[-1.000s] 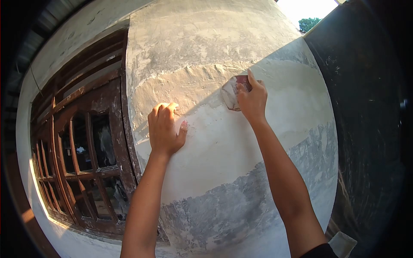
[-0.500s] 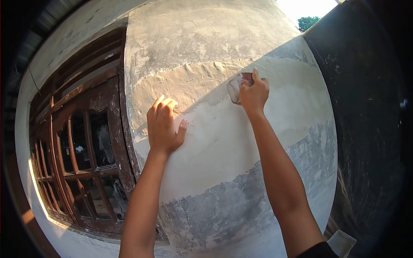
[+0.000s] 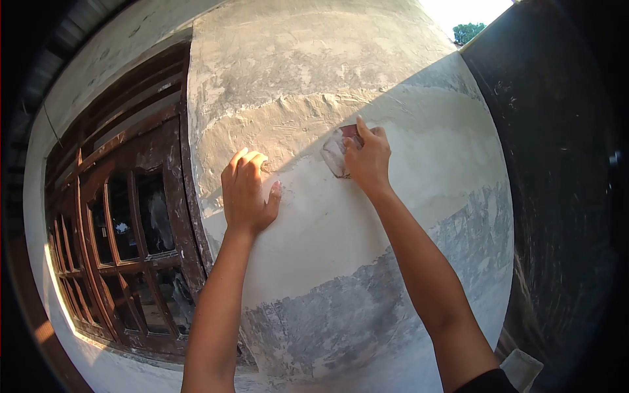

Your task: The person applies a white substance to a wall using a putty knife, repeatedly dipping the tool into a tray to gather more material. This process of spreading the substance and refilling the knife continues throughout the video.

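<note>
My right hand [image 3: 371,158] grips a flat scraper [image 3: 335,152], smeared with pale plaster and reddish near the fingers, its face against the wall [image 3: 314,229]. A smooth, light plaster band crosses the wall, with rough grey surface below and rougher, sunlit plaster above. To the left, my left hand [image 3: 247,193] rests on the wall near the edge of the smooth band, its fingers bent and thumb apart, holding nothing. White residue shows on its thumb tip.
A brown wooden window [image 3: 124,262] with glass panes stands on the left. On the right is a dark panel [image 3: 550,164]. A pale container [image 3: 521,368] shows at the lower right, partly behind my sleeve. Leaves [image 3: 468,33] show beyond the wall top.
My right hand and the scraper have moved left and slightly down across the wall. My left hand has stayed almost in place.
</note>
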